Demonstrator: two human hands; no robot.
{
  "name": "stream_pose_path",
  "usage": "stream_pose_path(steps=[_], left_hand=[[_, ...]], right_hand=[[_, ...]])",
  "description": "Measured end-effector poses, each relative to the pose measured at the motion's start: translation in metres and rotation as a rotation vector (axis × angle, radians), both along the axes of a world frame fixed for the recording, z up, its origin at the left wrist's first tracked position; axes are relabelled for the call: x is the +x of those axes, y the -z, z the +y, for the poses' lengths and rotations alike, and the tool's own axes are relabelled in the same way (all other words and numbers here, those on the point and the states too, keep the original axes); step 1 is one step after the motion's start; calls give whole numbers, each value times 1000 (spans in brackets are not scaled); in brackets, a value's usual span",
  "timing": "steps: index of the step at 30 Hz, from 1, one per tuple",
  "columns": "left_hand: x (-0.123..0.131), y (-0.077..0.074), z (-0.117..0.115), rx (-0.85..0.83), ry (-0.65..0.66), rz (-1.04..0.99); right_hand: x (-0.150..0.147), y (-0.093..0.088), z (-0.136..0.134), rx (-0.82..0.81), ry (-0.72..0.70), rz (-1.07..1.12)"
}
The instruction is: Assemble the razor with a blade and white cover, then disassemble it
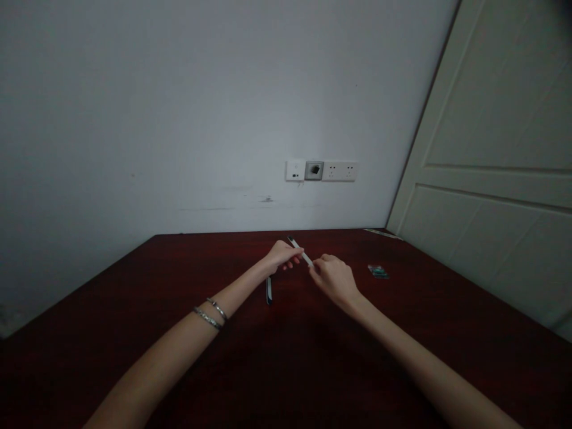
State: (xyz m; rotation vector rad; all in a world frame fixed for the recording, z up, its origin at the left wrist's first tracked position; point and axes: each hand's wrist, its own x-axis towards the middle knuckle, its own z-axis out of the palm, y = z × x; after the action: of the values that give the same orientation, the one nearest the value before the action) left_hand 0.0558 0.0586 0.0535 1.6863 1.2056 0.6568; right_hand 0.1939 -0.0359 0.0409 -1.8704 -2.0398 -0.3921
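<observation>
The slim, white, dark-tipped stick [307,258], pinched by the left grip [286,255] partway along and the right grip [333,275] at its near end, slants lengthwise away and leftward, tip beyond the left grip.

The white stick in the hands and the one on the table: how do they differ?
The held stick is in the left hand and right hand; the table stick lies on the dark red table. The held stick slants, its dark tip at the far end; the table stick points nearly straight toward the person, dark at its near end. Both are slim and white with dark parts.
</observation>
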Motion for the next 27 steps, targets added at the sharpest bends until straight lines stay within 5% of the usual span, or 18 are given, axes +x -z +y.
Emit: stream_pose_path(steps=[11, 19, 27], left_hand=[[1, 3, 29, -181, -36, 142], [-5, 12, 25, -271, -121, -112], [-7, 20, 21, -236, -214, -215]], right_hand=[[-18, 3, 14, -63, -39, -46], [-23, 6, 18, -63, -38, -37], [-22, 11, 35, -171, 27, 215]])
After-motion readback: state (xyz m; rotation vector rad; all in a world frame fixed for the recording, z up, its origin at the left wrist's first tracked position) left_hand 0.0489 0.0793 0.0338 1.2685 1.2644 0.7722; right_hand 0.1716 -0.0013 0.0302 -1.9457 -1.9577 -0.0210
